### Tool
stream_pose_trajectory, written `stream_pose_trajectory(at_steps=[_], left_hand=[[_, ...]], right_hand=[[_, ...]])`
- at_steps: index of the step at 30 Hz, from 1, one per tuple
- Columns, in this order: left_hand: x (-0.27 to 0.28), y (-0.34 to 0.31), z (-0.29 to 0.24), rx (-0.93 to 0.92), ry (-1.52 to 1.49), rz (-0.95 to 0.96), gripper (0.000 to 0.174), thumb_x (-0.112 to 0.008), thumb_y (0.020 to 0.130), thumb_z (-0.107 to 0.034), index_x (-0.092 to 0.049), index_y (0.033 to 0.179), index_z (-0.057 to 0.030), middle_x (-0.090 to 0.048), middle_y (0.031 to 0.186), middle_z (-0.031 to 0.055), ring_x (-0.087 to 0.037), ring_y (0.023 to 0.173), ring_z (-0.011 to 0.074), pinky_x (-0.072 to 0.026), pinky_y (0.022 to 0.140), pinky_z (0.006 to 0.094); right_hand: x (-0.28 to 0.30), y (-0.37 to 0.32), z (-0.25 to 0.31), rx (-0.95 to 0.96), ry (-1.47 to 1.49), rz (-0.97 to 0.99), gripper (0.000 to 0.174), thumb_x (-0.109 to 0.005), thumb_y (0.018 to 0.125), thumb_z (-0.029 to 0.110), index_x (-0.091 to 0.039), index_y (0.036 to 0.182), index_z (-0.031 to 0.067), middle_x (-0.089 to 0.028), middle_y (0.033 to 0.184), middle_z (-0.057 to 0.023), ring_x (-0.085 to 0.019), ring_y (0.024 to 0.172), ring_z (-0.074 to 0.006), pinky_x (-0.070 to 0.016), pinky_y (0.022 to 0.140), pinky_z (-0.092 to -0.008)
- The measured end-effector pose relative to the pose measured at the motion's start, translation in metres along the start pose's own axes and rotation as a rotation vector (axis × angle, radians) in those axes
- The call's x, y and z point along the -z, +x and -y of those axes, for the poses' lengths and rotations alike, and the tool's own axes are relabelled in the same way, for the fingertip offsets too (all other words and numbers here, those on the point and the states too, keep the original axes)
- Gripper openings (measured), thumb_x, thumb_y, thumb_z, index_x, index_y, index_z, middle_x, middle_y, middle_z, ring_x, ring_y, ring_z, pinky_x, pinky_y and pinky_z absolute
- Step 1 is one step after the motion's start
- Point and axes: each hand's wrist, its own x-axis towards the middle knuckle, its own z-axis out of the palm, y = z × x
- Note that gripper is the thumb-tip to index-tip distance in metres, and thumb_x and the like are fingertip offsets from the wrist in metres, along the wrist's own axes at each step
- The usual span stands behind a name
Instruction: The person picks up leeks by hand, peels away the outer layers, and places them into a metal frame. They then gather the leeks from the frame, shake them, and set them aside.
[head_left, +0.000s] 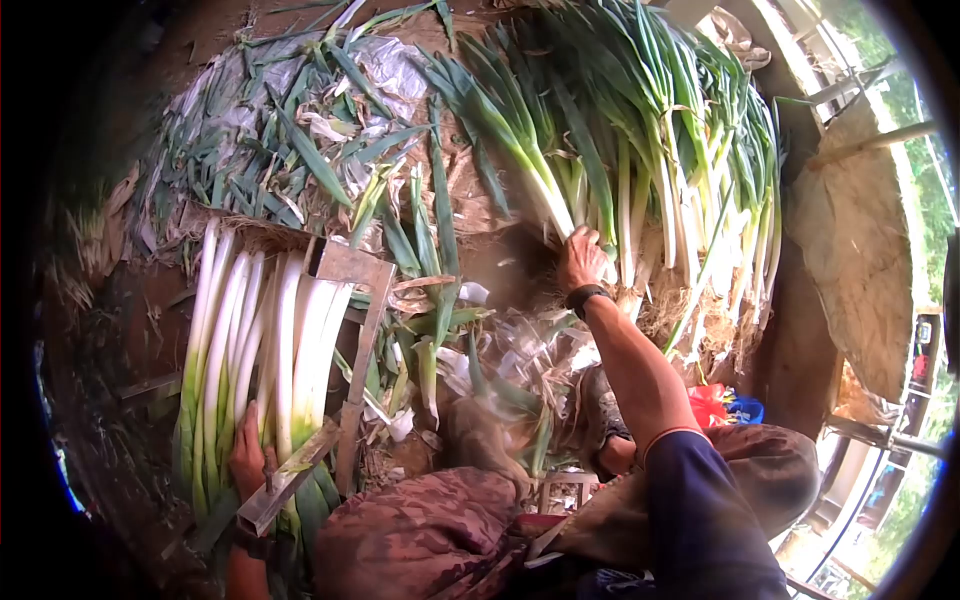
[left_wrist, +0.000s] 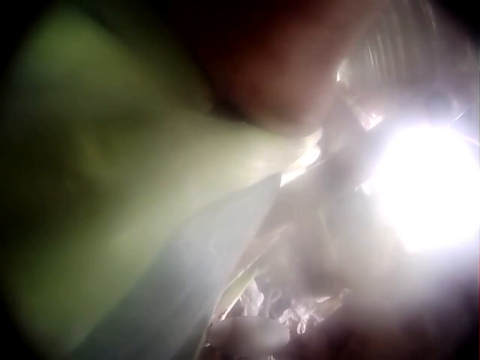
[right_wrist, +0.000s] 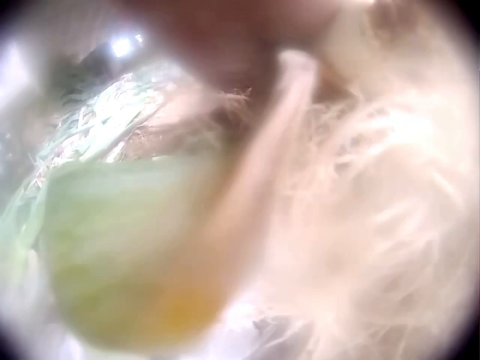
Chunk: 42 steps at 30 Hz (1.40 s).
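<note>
The largest mass, a heap of leeks [head_left: 640, 110], lay to the upper right of the head view, leaves directed away from the person and pale shanks nearer. To the upper left were spread leaf trimmings [head_left: 310, 150], partly over a whitish sheet [head_left: 390, 70]. Next in size, a bundle of leeks [head_left: 240, 320] lay at the left with the opposite orientation, its green ends nearest the person, beside and partly beneath a metal frame [head_left: 362, 380]. The right hand [head_left: 583, 262] gripped the lower pale end of a leek [head_left: 545, 195] at the heap's near left edge, its fingers curled round the shank. The left hand [head_left: 247, 458] touched the bundle where white passed into green; whether its fingers were closed could not be told, the left wrist view being blurred. Finest of all were the roots [head_left: 662, 290], fringing the shank bases. The leeks were judged light singly but heavier when bunched, with firm, rather slick shanks and limp leaves liable to tear or crease; the sound hold was therefore on the lower shank, just above the roots.
</note>
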Motion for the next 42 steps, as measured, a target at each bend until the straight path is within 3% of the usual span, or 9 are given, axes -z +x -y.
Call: stream_pose_trajectory(at_steps=[3,5,7,9,11,14,26,36,42], left_hand=[[0.000,0.001,-0.002,0.001,-0.031,-0.012,0.082,-0.029,0.099,-0.063,-0.041,0.144,0.0042,-0.052,0.136,0.0296,-0.053,0.121,0.0477,-0.0456,0.099,0.0487],[-0.003,0.001,0.000,-0.031,-0.061,-0.039,0.079,-0.030,0.100,-0.061,-0.041,0.144,0.0033,-0.052,0.136,0.0287,-0.054,0.121,0.0469,-0.0459,0.099,0.0487],[-0.003,0.000,0.001,-0.013,-0.021,-0.033,0.076,-0.030,0.101,-0.058,-0.041,0.145,0.0027,-0.052,0.137,0.0265,-0.054,0.122,0.0453,-0.0462,0.100,0.0480],[-0.008,0.000,0.007,-0.068,-0.023,-0.052,0.061,-0.043,0.102,-0.042,-0.041,0.146,0.0010,-0.053,0.138,0.0238,-0.054,0.123,0.0431,-0.0468,0.100,0.0466],[-0.011,-0.002,0.014,0.046,-0.062,0.001,0.058,-0.045,0.094,-0.019,-0.038,0.149,-0.0021,-0.049,0.140,0.0239,-0.050,0.127,0.0423,-0.0424,0.104,0.0454],[0.002,0.000,-0.006,-0.067,-0.048,-0.034,0.057,-0.045,0.094,-0.018,-0.037,0.148,-0.0002,-0.050,0.138,0.0251,-0.049,0.128,0.0416,-0.0402,0.106,0.0459],[0.001,-0.002,-0.003,-0.333,0.155,-0.286,0.045,-0.059,0.089,-0.008,-0.051,0.132,0.0033,-0.059,0.122,0.0265,-0.058,0.109,0.0452,-0.0485,0.093,0.0487],[0.157,-0.077,-0.176,-0.195,0.011,-0.257,0.042,-0.070,0.083,-0.007,-0.061,0.123,0.0005,-0.062,0.122,0.0222,-0.059,0.113,0.0401,-0.0465,0.097,0.0435],[0.074,-0.041,-0.314,-0.495,-0.031,-0.078,0.059,-0.074,0.083,-0.014,-0.052,0.134,0.0052,-0.060,0.130,0.0228,-0.058,0.121,0.0331,-0.0432,0.107,0.0438]], right_hand=[[-0.017,0.007,-0.012,0.066,0.010,-0.099,0.032,-0.062,0.084,0.019,-0.058,0.108,-0.0021,-0.066,0.097,-0.0195,-0.070,0.088,-0.0348,-0.0554,0.078,-0.0466],[0.034,0.018,-0.008,0.057,0.155,0.334,0.030,-0.062,0.088,0.025,-0.064,0.104,-0.0008,-0.064,0.079,-0.0138,-0.065,0.073,-0.0283,-0.0535,0.069,-0.0403],[0.030,0.015,-0.009,0.659,-0.099,0.248,0.031,-0.068,0.086,0.029,-0.068,0.080,-0.0008,-0.066,0.078,-0.0136,-0.065,0.069,-0.0228,-0.0544,0.066,-0.0385],[0.121,-0.076,0.028,0.584,0.195,0.424,0.035,-0.070,0.086,0.031,-0.066,0.080,-0.0036,-0.067,0.077,-0.0163,-0.065,0.065,-0.0191,-0.0559,0.063,-0.0386],[0.048,-0.099,0.034,0.362,0.473,0.608,0.036,-0.068,0.085,0.027,-0.061,0.092,-0.0071,-0.067,0.079,-0.0223,-0.067,0.067,-0.0272,-0.0548,0.063,-0.0434],[0.020,-0.158,0.029,0.191,0.494,0.410,0.027,-0.057,0.082,0.015,-0.052,0.095,-0.0076,-0.066,0.079,-0.0270,-0.066,0.073,-0.0443,-0.0525,0.065,-0.0504],[0.115,-0.152,-0.040,0.466,-0.268,0.062,0.019,-0.056,0.097,0.014,-0.059,0.110,0.0006,-0.063,0.088,-0.0079,-0.061,0.082,-0.0199,-0.0440,0.093,-0.0506],[0.308,-0.114,-0.104,0.678,-0.310,-0.235,0.008,-0.062,0.083,0.006,-0.066,0.090,0.0090,-0.065,0.078,-0.0090,-0.065,0.078,-0.0303,-0.0465,0.074,-0.0448],[0.299,-0.153,-0.121,0.824,-0.195,-0.165,0.010,-0.063,0.080,0.005,-0.066,0.089,0.0087,-0.064,0.078,-0.0081,-0.064,0.074,-0.0281,-0.0465,0.062,-0.0418]])
